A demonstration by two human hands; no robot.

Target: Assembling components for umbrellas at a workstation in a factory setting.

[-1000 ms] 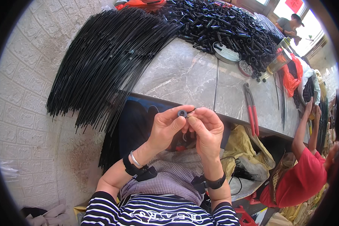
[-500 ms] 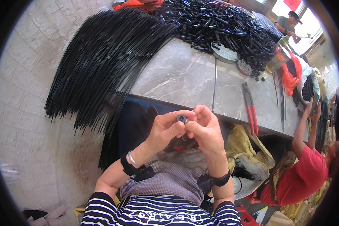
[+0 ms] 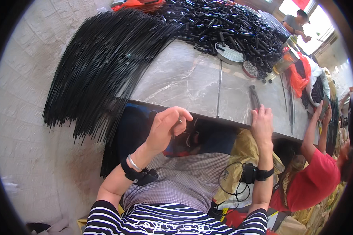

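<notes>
Pliers (image 3: 255,97) extend from beneath the fingers of the right hand (image 3: 262,125); I cannot tell whether these clamp them. The left hand (image 3: 164,126) has its fingers curled.

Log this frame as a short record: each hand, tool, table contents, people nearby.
left_hand: curled around a small dark piece, mostly hidden
right_hand: over the tool's handle end; grip unclear
tool: dark-headed pliers on the grey table, handles hidden by the hand
table_left: bundle of thin black rods, overhanging the edge
table_far: heap of black tubular parts, round tin of pale sticks
people: co-worker in red, at right; another person, far right
</notes>
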